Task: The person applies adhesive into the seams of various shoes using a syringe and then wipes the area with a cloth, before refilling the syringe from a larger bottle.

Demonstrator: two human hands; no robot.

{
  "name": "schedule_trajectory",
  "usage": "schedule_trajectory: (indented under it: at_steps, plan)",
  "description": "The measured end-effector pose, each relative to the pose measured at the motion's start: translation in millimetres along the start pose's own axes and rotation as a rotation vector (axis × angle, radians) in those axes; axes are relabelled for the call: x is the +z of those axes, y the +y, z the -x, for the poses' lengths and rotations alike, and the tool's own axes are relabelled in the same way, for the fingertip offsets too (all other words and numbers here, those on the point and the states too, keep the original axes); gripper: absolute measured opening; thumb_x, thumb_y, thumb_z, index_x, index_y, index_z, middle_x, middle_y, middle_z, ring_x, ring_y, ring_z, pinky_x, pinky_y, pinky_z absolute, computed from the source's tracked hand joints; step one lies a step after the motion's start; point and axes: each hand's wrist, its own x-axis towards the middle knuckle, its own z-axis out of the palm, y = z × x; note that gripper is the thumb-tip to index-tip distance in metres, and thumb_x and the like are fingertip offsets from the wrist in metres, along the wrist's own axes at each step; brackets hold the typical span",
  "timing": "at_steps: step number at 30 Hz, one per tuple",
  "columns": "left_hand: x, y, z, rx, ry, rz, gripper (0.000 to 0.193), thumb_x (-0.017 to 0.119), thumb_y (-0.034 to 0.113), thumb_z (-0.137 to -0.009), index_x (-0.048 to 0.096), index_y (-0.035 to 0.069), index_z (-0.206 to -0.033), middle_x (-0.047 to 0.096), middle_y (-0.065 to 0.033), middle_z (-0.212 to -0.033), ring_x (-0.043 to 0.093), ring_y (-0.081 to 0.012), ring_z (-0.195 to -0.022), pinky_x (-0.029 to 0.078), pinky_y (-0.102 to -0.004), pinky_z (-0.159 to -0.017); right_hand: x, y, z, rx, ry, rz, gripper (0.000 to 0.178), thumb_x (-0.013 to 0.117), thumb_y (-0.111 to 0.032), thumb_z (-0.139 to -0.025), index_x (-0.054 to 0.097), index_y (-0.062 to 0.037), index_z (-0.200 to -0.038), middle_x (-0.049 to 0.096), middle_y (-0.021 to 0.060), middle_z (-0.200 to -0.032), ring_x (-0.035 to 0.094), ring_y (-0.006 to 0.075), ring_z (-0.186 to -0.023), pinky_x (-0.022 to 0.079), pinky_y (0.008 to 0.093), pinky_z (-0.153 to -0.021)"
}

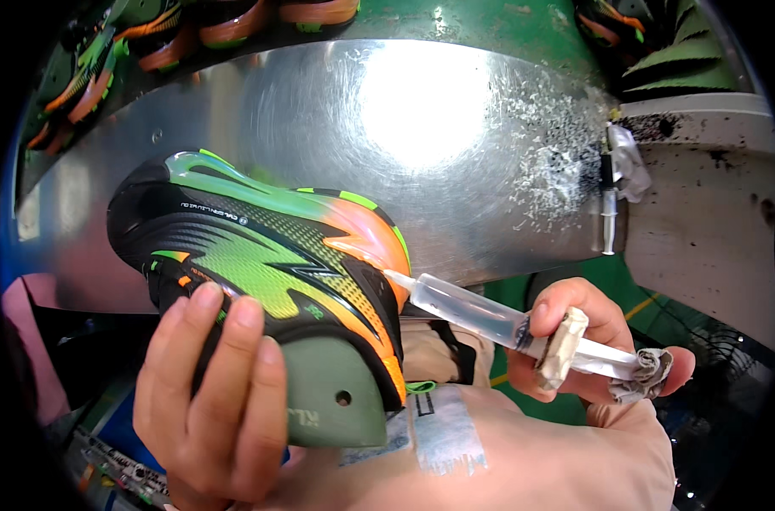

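Observation:
My left hand (221, 400) is closed around the upper of a sports shoe (268, 272) in black, green and orange, which lies tilted on its side. A grey-green shoe last (332, 396) with a round hole fills the shoe's opening. In my right hand (575, 341) is a clear syringe (464, 308), gripped at its barrel end with the thumb on the wrapped plunger. Its tip touches the shoe, or nearly so, by the seam between upper and orange sole near the heel. Clear contents show inside the barrel.
A shiny metal plate (260, 111) covers the bench. White and dark residue (553, 145) spots its right side, beside a second syringe (609, 209) with a dark barrel part. More shoes (234, 21) line the far left; another shoe (613, 21) sits far right beside green layered pieces (681, 55).

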Motion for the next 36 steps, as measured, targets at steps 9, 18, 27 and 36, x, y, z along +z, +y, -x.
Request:
schedule_trajectory:
  at_steps: [9,18,27,36]
  plan:
    - [-6,-26,-96,0.238,-0.159,0.016,0.053,0.073,0.014,-0.065,0.057,0.004,-0.114,0.059,-0.0155,-0.087,0.058,-0.0267,-0.065,0.046,-0.0318,-0.054,-20,6,-9,0.182,0.069,-0.163,0.121,0.049,-0.089,-0.051,0.031,0.0059,-0.125,0.05,0.0106,-0.08,0.043,0.011,-0.067,0.032,0.0215,-0.057]
    - [-5,4,-134,-0.331,-0.258,0.336,0.062,0.065,0.007,-0.067,0.047,-0.007,-0.124,0.064,-0.0175,-0.095,0.063,-0.0207,-0.087,0.046,-0.0286,-0.08,-39,17,-11,-0.206,-0.07,-0.367,0.081,0.065,-0.049,-0.074,0.031,0.0009,-0.128,0.049,0.0102,-0.089,0.045,0.0125,-0.074,0.033,0.0224,-0.063]
    - [-9,-14,-141,-0.471,-0.244,0.392,0.047,0.068,0.012,-0.07,0.054,-0.008,-0.111,0.066,-0.0159,-0.08,0.065,-0.0164,-0.074,0.049,-0.028,-0.071,-52,18,-11,-0.301,-0.206,-0.344,0.096,0.076,-0.046,-0.064,0.025,-0.0009,-0.132,0.045,0.0104,-0.104,0.044,0.0139,-0.087,0.034,0.0245,-0.074]
    - [-107,-23,-245,0.215,0.215,-0.002,0.05,0.068,-0.002,-0.064,0.055,0.002,-0.113,0.062,-0.0114,-0.099,0.06,-0.0202,-0.094,0.045,-0.0311,-0.082,-115,-6,1,-0.574,-0.259,-0.256,0.112,0.086,-0.042,-0.054,0.02,-0.0032,-0.136,0.041,0.01,-0.119,0.043,0.0148,-0.098,0.035,0.0262,-0.084]
